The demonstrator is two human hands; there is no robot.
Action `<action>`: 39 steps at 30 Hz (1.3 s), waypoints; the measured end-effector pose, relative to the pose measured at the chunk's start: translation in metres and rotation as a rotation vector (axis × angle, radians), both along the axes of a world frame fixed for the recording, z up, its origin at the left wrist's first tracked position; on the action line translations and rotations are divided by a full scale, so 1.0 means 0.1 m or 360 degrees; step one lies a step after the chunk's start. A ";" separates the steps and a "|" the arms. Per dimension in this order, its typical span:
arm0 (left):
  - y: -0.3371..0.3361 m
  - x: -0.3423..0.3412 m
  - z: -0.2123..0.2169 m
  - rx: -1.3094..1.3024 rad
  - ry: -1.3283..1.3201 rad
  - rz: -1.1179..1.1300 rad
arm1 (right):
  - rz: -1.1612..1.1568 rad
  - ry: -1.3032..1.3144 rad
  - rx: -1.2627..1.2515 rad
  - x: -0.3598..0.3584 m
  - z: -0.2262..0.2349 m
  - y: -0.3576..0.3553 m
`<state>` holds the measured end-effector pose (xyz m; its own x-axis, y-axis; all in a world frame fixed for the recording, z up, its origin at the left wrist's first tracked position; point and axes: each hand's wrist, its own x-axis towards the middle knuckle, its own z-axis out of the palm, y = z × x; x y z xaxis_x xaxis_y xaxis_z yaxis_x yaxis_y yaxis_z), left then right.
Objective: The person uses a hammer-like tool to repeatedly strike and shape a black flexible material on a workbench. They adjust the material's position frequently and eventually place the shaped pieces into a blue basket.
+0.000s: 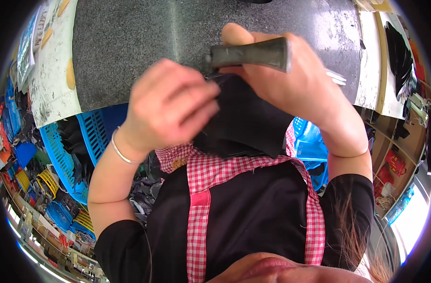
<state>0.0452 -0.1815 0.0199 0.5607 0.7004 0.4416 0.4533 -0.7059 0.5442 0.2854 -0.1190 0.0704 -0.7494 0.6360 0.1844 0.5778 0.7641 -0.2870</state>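
Near edge of surface (130, 52): both hands are raised between the head and the dark speckled slab, working a black piece (246, 120) held in the air above a checked apron (211, 174).
Left hand (170, 106): fingers curled tight, pinching the left top edge of the black piece; a thin bangle (120, 152) sits on the wrist.
Right hand (295, 80): fingers wrapped around a dark grey tool (253, 53), its broad end pointing right and its narrow end meeting the piece just beside the left fingertips.
Black piece: soft sheet, probably leather or cloth, hanging from the two grips down toward the chest; its lower edge is free.
Risk, fingers: the tool's working end touches the piece very close to the left fingers; a slip of the tool would likely land on them.
Risk, piece: only its top edge is held; a loosened pinch could let it drop toward the blue baskets (78, 141) on the left.
Risk, view: the contact spot is partly hidden by the left knuckles, so aim may be poor.
Far right: pale sheets (368, 56) lie on the surface, well apart.
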 end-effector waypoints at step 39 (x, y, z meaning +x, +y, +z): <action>0.14 0.15 0.34 -0.1404 0.0142 -0.0836 | -0.0012 -0.0217 -0.1186 0.90 -0.33 -0.72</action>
